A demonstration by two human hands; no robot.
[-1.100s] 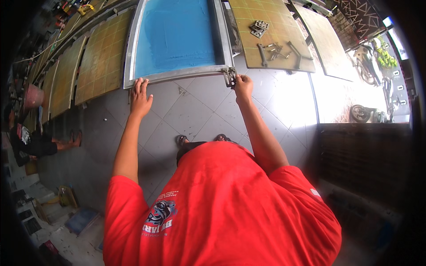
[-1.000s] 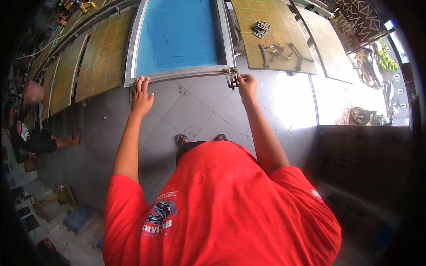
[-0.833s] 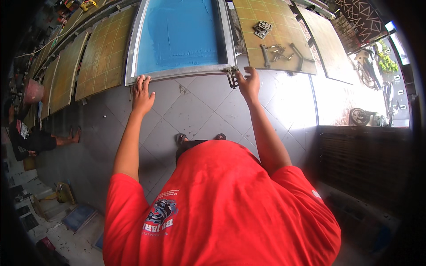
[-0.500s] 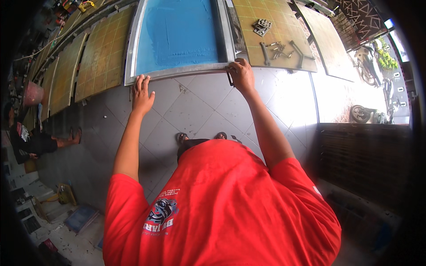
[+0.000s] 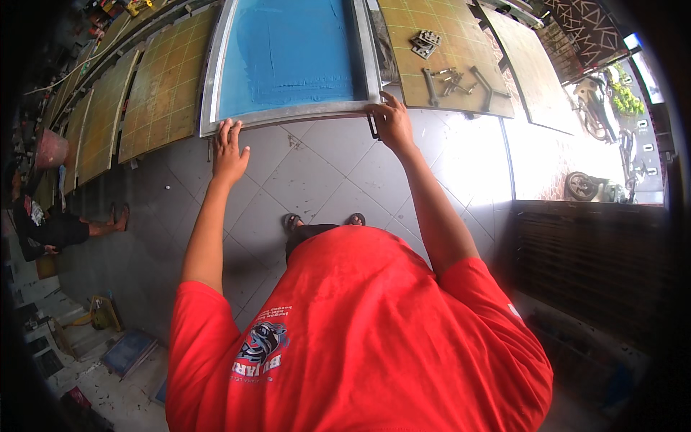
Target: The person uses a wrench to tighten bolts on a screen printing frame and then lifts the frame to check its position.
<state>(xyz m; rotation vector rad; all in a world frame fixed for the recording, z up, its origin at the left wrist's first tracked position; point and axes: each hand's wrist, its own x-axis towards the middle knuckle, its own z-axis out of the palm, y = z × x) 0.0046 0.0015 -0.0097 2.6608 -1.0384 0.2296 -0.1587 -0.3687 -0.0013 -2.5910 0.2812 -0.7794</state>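
One silver-framed screen; one Y-shaped tool

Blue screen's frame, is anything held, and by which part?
Your left hand rests open on the metal frame by its near left corner. Your right hand covers part of the dark bracket at the near right corner; any grip is hidden.
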